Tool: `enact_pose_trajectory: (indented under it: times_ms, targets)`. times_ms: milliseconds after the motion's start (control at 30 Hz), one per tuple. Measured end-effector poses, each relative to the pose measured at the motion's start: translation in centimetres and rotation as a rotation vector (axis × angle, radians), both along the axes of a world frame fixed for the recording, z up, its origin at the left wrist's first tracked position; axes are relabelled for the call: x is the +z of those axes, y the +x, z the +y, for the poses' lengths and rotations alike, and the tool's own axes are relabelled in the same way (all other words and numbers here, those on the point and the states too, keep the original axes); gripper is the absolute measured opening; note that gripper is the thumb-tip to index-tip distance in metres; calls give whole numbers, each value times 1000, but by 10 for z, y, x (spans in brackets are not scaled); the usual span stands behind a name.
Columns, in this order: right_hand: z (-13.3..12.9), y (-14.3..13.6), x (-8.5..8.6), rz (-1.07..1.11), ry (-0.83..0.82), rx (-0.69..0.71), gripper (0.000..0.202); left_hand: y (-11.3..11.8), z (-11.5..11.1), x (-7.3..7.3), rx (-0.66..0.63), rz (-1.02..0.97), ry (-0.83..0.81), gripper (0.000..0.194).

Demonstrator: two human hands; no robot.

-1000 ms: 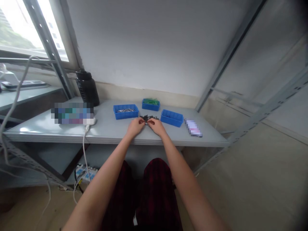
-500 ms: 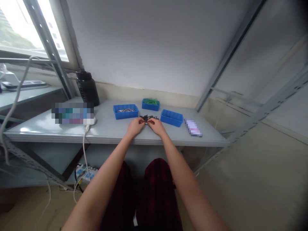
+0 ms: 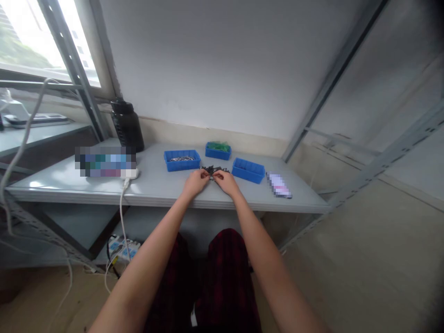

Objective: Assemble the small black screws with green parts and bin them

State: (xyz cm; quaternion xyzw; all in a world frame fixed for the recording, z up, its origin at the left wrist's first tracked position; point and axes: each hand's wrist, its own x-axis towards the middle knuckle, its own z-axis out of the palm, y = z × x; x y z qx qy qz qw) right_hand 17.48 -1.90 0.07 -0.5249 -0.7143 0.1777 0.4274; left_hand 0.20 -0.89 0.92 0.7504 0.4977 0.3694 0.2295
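Observation:
My left hand (image 3: 196, 181) and my right hand (image 3: 225, 181) meet low over the grey shelf top, fingertips almost touching. Both have their fingers pinched together; whatever sits between them is too small to make out. Just beyond the fingertips lies a loose pile of small dark parts (image 3: 215, 169), partly covered by my hands. A blue bin (image 3: 182, 164) with thin silvery metal pieces stands beyond my left hand. Behind the pile is a blue bin (image 3: 218, 154) holding green, film-like material. To the right of my right hand is another blue bin (image 3: 248, 175), its contents hard to see.
A phone (image 3: 279, 185) lies at the right. On the left are a black bottle (image 3: 127, 126), a blurred-out object (image 3: 104, 162) and a white plug (image 3: 129, 174) with a cable hanging over the front edge. Metal uprights frame the shelf; a wall stands behind.
The view has shifted very slightly. My hands keep their pinched pose at the same spot by the dark pile, and the bins have not moved.

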Motion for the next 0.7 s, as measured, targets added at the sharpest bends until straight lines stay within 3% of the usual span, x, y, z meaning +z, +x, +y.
enact_pose_trajectory:
  times_ms: [700]
  targets:
    - [-3, -1, 2, 0, -2, -3, 15, 0, 0, 0, 1, 2, -2, 19]
